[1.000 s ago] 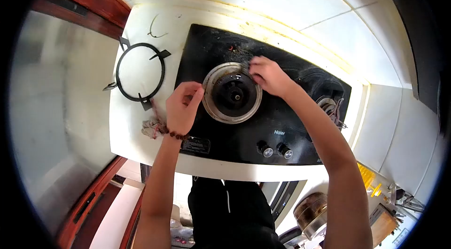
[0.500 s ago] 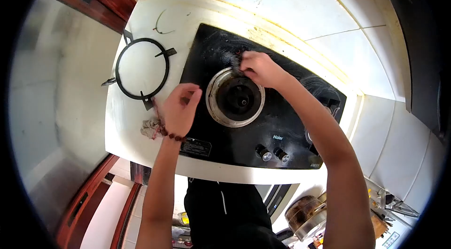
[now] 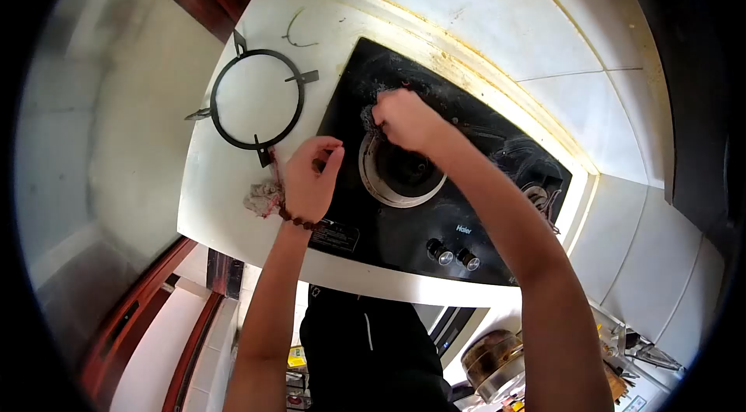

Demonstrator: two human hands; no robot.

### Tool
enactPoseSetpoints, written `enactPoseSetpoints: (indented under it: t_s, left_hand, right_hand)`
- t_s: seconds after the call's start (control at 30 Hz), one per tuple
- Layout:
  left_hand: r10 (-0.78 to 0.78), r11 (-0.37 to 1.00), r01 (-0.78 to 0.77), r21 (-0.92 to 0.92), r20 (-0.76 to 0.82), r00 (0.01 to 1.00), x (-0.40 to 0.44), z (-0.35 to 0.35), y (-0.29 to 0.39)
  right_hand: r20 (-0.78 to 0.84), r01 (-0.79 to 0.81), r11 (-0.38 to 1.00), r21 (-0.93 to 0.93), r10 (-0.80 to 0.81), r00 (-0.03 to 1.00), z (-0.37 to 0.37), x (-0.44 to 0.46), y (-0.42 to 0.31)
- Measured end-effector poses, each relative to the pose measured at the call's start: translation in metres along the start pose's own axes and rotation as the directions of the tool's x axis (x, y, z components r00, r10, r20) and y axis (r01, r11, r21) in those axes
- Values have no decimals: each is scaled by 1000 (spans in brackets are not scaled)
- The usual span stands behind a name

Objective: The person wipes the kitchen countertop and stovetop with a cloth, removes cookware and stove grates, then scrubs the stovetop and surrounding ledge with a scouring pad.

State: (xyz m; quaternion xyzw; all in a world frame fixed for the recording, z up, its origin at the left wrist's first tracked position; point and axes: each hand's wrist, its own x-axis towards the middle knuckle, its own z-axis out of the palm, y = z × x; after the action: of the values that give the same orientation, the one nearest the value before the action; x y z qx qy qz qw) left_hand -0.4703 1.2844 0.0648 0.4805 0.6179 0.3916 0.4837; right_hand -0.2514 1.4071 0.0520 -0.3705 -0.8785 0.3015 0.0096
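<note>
My right hand (image 3: 402,118) is closed on a grey, mesh-like scouring pad (image 3: 368,115), which touches the black glass stove top (image 3: 388,232) at the upper left of the burner. The burner's round metal ring (image 3: 374,181) is partly hidden by that hand. My left hand (image 3: 312,173), with a beaded bracelet at the wrist, hovers near the stove's left edge, its fingers curled and thumb near the fingertips; nothing shows between them. A black pot support ring (image 3: 217,118) lies on the white counter to the left.
A crumpled grey cloth (image 3: 263,198) lies beside my left wrist. A thin curved strand (image 3: 291,30) is on the counter at the back. Two knobs (image 3: 444,257) sit at the stove's front. A second burner (image 3: 536,194) is at the right; a metal pot (image 3: 491,358) stands lower right.
My right hand and the scouring pad have moved left along the burner's far side. My left hand has kept nearly the same pose. The whole view has turned and shifted somewhat.
</note>
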Motion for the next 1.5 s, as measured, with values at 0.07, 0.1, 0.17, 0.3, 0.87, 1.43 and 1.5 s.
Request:
enactPoseSetpoints:
  t_s: [0.07,0.1,0.17,0.3,0.87,1.43,1.5]
  left_hand:
    - [28,999,-28,33,5,1000,-7,-5,-19]
    - [61,996,-61,63,9,998,-7,-6,-22]
    - [72,989,-75,125,30,997,-13,-6,-16]
    - [320,888,-332,319,91,943,-21,0,-34]
    - [219,947,-224,230,49,975,-31,-7,-17]
    - [165,929,-190,318,106,981,-91,36,-21]
    - [179,934,-218,283,157,971,-94,45,-16]
  right_hand:
    - [-25,-55,951,-305,50,998,9,-8,-34]
    - [-22,-45,949,-313,41,999,11,-7,-42]
    - [73,22,952,-304,0,997,22,-8,-62]
    - [52,28,953,-301,-13,999,62,-30,-103]
    - [-108,-147,903,-403,112,988,80,-21,-114]
    - [-574,-379,868,321,496,651,152,-123,-149]
    - [-665,-415,843,342,529,527,162,-155,-141]
